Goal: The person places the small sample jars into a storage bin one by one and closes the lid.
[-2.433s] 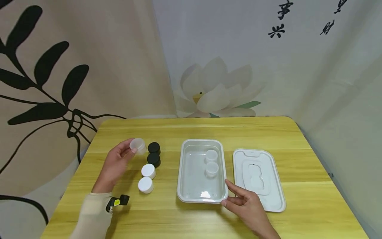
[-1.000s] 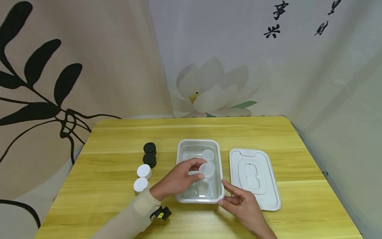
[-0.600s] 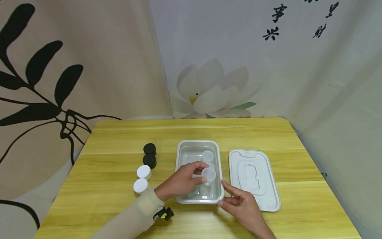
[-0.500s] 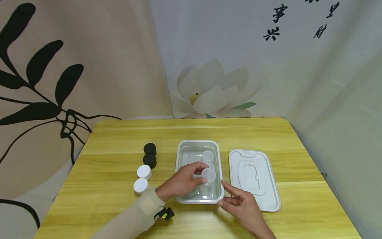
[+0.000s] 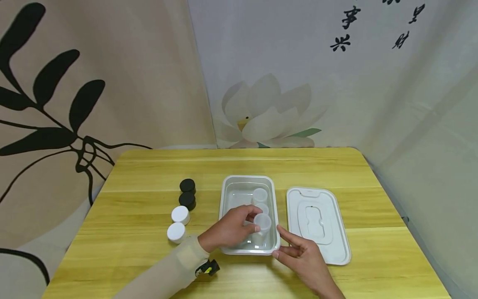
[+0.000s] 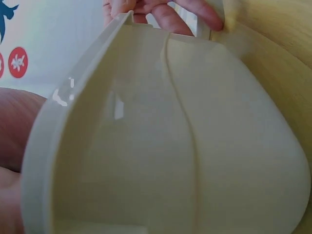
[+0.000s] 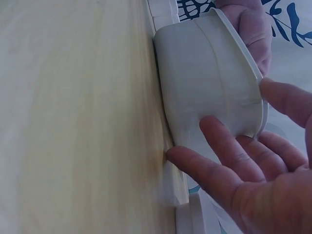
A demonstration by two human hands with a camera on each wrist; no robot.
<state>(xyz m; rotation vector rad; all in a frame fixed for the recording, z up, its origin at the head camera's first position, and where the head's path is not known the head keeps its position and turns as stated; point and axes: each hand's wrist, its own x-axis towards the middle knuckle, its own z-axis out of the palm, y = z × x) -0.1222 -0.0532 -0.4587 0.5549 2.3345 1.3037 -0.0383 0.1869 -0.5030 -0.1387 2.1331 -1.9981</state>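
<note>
Over the white plastic box, my left hand pinches a small translucent round jar between thumb and fingers. Two similar jars, a far one and a nearer one, stand in a row along the box's right side; the held jar is at the near end of that row. My right hand rests at the box's near right corner. In the right wrist view its thumb touches the rim, and its spread fingers lie along the outer wall. The left wrist view shows mostly the box's outside.
A white lid lies flat just right of the box. To the left, two black caps and two white caps form a line on the wooden table. A printed curtain hangs behind the table.
My left hand has carried the translucent jar from beside the caps rightward into the box, then slightly toward the near end. My right hand stays at the box corner.
</note>
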